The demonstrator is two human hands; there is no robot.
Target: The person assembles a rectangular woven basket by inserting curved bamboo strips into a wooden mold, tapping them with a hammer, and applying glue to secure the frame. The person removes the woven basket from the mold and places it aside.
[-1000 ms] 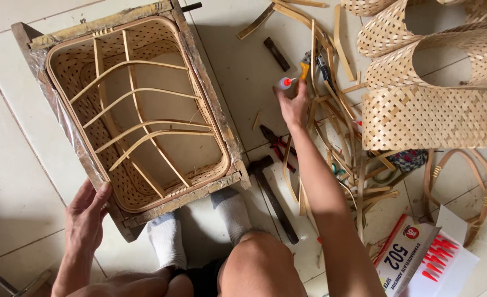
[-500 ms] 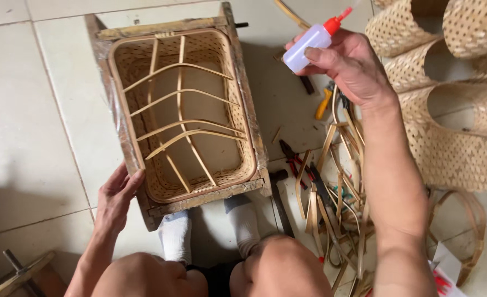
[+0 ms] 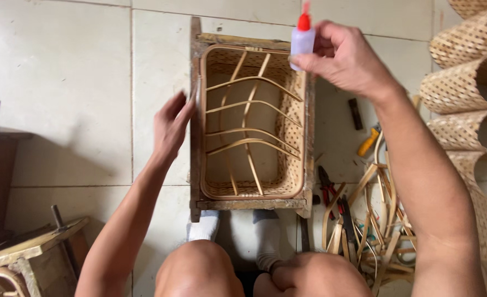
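A woven bamboo basket [image 3: 287, 118] sits inside a rectangular wooden frame [image 3: 195, 143] on the tiled floor, with curved bamboo ribs [image 3: 252, 104] crossing its inside. My left hand [image 3: 172, 126] rests flat against the frame's left side, fingers apart. My right hand [image 3: 345, 58] holds a small white glue bottle with a red cap [image 3: 302, 36] upright above the frame's far right corner. My knees and white-socked feet [image 3: 206, 225] are at the frame's near end.
Woven bamboo cylinders [image 3: 463, 82] lie at the right. Loose bamboo strips [image 3: 375, 225], red-handled pliers [image 3: 327, 187], a yellow-handled tool [image 3: 368, 143] and a small dark piece [image 3: 354, 113] are scattered right of the frame. Wooden furniture pieces [image 3: 29, 247] stand at the lower left.
My right hand picked the glue bottle up from the tool pile and carried it over the frame's far right corner. My left hand moved from the frame's near corner to its left side.
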